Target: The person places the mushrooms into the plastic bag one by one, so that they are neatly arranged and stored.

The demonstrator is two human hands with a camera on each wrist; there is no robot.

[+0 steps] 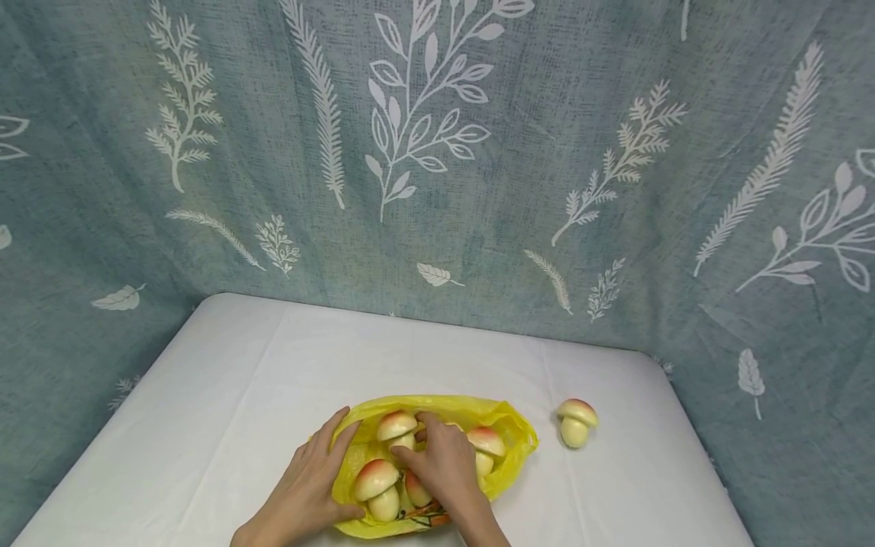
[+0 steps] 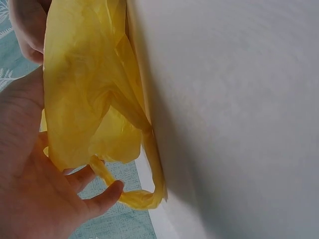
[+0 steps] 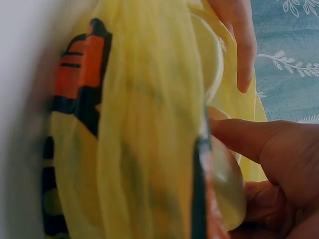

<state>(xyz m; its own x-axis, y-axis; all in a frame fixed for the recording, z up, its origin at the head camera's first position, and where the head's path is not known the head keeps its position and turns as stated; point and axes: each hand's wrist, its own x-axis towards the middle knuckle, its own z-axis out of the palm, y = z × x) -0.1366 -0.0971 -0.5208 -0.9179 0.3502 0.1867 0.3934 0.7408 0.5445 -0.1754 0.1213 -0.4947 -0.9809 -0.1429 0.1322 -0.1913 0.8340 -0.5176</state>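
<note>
An upright yellow plastic bag (image 1: 437, 403) lies open-mouthed at the table's front, with several toy mushrooms inside, cream with red-tinged caps. My left hand (image 1: 301, 490) holds the bag's left side, thumb over the front rim and fingers spread along the far left edge. In the left wrist view, the bag's handle loop (image 2: 149, 199) hangs by the fingers. My right hand (image 1: 447, 463) reaches into the bag, its thumb and fingers on a mushroom (image 1: 396, 427) near the back rim. Another mushroom (image 1: 377, 480) leans at the front left, and one (image 1: 487, 442) sits at the right.
A single mushroom (image 1: 576, 422) stands on the white-covered table (image 1: 615, 486), right of the bag. Blue-green cloth (image 1: 478, 228) with white leaf prints hangs behind and around the table. Orange and black print (image 3: 79, 74) marks the bag's front.
</note>
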